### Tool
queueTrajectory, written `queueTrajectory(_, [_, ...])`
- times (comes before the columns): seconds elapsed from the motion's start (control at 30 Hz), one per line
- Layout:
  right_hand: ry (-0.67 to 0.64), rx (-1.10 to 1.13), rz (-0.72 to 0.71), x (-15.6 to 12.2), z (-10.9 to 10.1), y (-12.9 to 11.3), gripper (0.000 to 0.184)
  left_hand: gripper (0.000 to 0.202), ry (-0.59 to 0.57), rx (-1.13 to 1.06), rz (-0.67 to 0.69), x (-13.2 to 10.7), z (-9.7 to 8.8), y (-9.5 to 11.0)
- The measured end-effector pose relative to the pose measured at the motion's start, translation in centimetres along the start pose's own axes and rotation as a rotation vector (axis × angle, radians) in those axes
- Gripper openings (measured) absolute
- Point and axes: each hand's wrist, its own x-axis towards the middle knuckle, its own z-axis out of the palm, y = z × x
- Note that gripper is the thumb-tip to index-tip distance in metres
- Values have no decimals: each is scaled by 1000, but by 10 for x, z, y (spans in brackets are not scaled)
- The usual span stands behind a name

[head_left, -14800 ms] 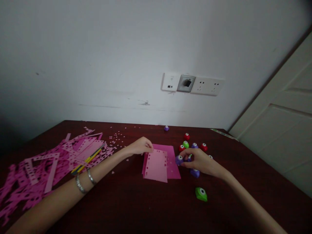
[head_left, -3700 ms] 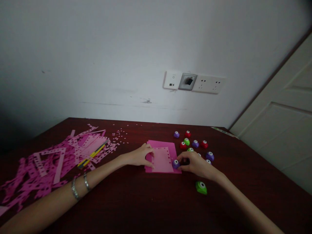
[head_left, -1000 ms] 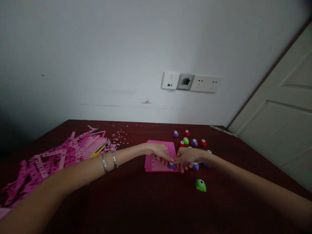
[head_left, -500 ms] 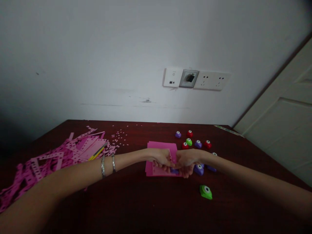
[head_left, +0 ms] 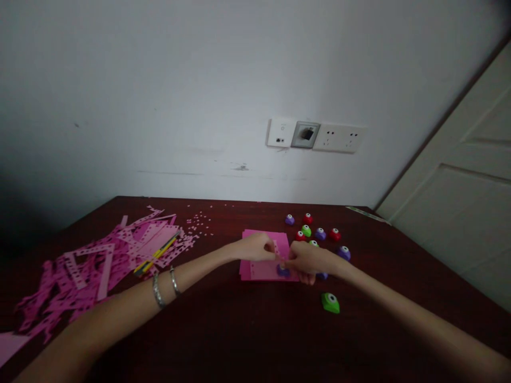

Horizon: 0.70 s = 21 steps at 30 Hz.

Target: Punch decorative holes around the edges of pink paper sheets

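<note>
My left hand [head_left: 256, 247] is over a stack of pink paper sheets [head_left: 248, 270], thumb and index finger drawn together in a pinch near the stack's middle. What lies between these fingertips is too small to make out. A purple paper punch [head_left: 283, 271] sits on a lighter pink sheet [head_left: 261, 271] with small holes along its edge. From the right, my right hand [head_left: 310, 259] reaches this punch, with curled fingers and its thumb side at the punch's top. The hands' tips nearly meet there.
Several red, green and purple punches stand right of the stack, one green punch [head_left: 330, 302] nearer me. At left lie punched pink strips [head_left: 106, 271], a yellow pencil-like stick [head_left: 159, 251] and small paper bits [head_left: 198, 221]. The wall has sockets [head_left: 335, 138].
My left hand has risen off the sheet, and its fingers have changed from a low grip to a raised pinch. The purple punch shows more between the hands. The view has shifted slightly.
</note>
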Motion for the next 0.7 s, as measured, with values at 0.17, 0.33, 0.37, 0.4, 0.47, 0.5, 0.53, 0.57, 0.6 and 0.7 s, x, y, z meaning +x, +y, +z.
queueTrajectory(0.17, [249, -14, -233, -18, -2, 10, 33, 24, 110, 118, 46, -18, -6, -18])
queueTrajectory(0.33, [426, -166, -377, -21, 5, 19, 20, 31, 65, 115, 53, -25, -2, -35])
queueTrajectory(0.37, [418, -181, -382, -20, 8, 21, 23, 31, 52, 111, 41, -25, 0, -37])
queueTrajectory(0.4, [406, -189, -381, -18, 10, 22, 27, 32, 44, 113, 30, -26, 1, -39])
queueTrajectory(0.47, [381, -196, -370, -15, 15, 24, 35, 33, 42, 122, 23, -26, 2, -41])
queueTrajectory(0.5, [371, -198, -368, -13, 16, 24, 37, 34, 40, 126, 25, -26, 3, -41])
queueTrajectory(0.53, [365, -201, -367, -12, 17, 25, 37, 35, 35, 126, 27, -26, 3, -42])
queueTrajectory(0.57, [362, -202, -367, -11, 17, 25, 37, 35, 28, 123, 30, -26, 3, -42])
queueTrajectory(0.6, [360, -203, -367, -10, 17, 25, 36, 36, 21, 116, 34, -26, 3, -43])
queueTrajectory(0.7, [347, -207, -361, -9, 17, 25, 31, 36, 3, 90, 37, -26, 3, -43])
